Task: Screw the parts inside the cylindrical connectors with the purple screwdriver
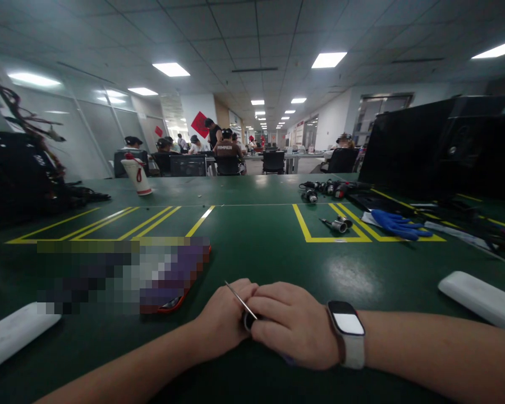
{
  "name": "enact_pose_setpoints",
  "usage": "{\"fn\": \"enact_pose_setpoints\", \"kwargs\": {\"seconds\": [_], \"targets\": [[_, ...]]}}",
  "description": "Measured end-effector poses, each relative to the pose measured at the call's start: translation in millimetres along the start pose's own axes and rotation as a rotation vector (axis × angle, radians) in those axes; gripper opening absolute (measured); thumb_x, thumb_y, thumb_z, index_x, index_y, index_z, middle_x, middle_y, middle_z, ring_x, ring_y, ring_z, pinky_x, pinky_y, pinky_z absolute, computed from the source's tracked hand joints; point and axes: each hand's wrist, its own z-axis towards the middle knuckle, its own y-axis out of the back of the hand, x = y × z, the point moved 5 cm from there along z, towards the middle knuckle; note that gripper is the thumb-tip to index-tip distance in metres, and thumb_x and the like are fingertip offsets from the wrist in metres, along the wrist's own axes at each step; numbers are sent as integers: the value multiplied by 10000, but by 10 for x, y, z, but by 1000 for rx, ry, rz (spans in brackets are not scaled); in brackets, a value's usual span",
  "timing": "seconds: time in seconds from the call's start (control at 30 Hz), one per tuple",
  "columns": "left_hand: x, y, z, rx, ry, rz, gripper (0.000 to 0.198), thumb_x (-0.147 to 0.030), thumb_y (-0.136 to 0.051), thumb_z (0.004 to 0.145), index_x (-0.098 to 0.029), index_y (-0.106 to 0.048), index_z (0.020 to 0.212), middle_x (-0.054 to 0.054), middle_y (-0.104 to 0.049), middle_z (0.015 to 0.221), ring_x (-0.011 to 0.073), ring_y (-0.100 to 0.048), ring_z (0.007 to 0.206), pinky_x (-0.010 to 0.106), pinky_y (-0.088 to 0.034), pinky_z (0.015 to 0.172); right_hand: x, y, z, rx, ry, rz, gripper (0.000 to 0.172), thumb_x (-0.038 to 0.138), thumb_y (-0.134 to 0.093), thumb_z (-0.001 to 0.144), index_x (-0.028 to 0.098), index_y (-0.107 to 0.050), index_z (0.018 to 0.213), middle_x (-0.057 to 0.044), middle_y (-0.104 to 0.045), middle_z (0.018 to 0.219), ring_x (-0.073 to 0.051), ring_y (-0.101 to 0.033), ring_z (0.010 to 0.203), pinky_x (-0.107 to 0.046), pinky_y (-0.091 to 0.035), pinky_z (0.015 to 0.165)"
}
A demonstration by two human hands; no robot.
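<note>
My left hand [225, 314] is closed around a small round part [248, 321] with a dark opening and a metallic rim, mostly hidden by the fingers. My right hand [294, 322], wearing a watch [347, 322], presses against the left one. Its fingers are closed on a slim metal rod [239, 299] that sticks out toward the upper left, across the round part; the rod's other end is hidden. A bit of something purple [288, 359] shows under the right hand.
Left of my hands lies a pixelated red-edged phone-like object [177, 280]. Metal connectors [339, 224], blue gloves [398, 223] and cabled parts [311, 193] lie ahead right. A paper cup [138, 177] stands back left. White bars [480, 297] flank me; yellow tape [336, 239] marks the green table.
</note>
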Motion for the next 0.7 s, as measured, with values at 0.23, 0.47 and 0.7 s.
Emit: {"fn": "enact_pose_setpoints", "kwargs": {"seconds": [0.23,0.47,0.7], "targets": [[-72,74,42,-83,-29,-45,312,-145,-597,683,-210,-531,980,48,-595,977,220,-564,911,354,-468,788,-70,2,-6,-49,52,-75,191,177,-377,896,163,-536,792,-34,-539,757,-162,-445,706,-283,-366,561],[34,174,12,-258,105,-86,627,-216,-648,704,-263,-351,1254,115,-296,1395,281,-511,1082,390,-543,732,-762,-55,-232,-10,-219,-241,77,196,-475,832,163,-518,887,-69,-554,923,-163,-475,814,-269,-411,688],[32,136,-9,-202,66,-47,577,-261,-602,745,-315,-356,1265,81,-377,1343,239,-591,918,361,-560,643,-1504,36,-569,79,-556,-472,87,134,-513,772,131,-564,842,-113,-572,881,-217,-474,793,-321,-355,716]]}}
